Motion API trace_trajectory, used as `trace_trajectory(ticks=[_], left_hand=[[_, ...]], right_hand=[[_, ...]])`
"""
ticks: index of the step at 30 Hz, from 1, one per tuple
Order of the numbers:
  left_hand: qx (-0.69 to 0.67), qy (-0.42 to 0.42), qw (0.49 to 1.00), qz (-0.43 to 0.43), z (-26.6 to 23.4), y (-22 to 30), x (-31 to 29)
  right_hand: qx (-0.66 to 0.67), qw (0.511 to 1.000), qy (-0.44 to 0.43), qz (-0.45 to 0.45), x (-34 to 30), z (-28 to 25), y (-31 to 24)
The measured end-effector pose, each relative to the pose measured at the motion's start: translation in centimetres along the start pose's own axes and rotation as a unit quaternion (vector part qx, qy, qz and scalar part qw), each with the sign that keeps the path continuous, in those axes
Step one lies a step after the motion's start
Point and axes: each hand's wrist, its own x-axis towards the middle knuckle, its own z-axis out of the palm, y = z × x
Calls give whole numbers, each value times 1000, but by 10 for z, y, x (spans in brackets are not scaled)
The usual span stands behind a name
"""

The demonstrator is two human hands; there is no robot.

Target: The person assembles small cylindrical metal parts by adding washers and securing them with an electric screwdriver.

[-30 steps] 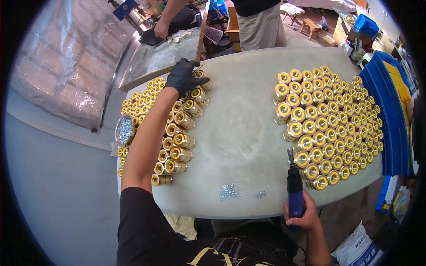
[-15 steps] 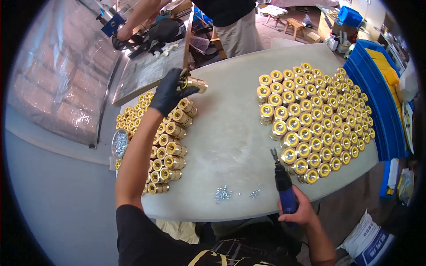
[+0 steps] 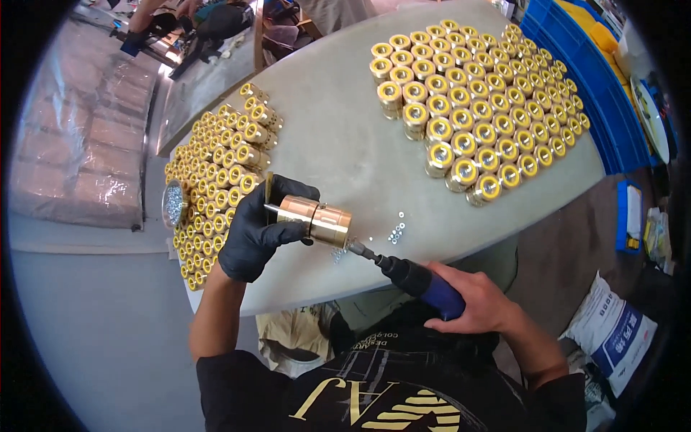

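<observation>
My left hand (image 3: 260, 229), in a black glove, grips a brass cylindrical fitting (image 3: 330, 225) above the front of the table, its fingers wrapped round one end. A thin metal pin juts from the fitting's gloved end. Bare, my right hand (image 3: 479, 297) is closed round a blue and black power screwdriver (image 3: 425, 282). The driver's socket tip (image 3: 356, 247) points at the fitting's right end; whether it touches is hard to tell. Just beyond the tool lie loose small nuts (image 3: 396, 229), and more show partly behind the fitting.
Rows of brass fittings with yellow rings (image 3: 497, 108) stand at the right of the table (image 3: 324, 122); more brass fittings (image 3: 216, 158) crowd the left. A bowl of small metal parts (image 3: 174, 204) sits at the left edge. Blue crates (image 3: 576, 79) flank the far right.
My left hand has brought the fitting from the far left down toward me. My right hand has swung the screwdriver leftward, its tip now at the fitting's end. The view has shifted.
</observation>
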Motion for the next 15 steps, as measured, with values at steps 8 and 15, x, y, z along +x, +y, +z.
trace_trajectory(ticks=[8, 15], left_hand=[[30, -28, 999, -3, 10, 2, -21], [75, -78, 993, 44, 16, 1, -25]], right_hand=[[-49, 998, 18, -24, -14, 3, -4], [-61, 998, -13, -20, -16, 3, -3]])
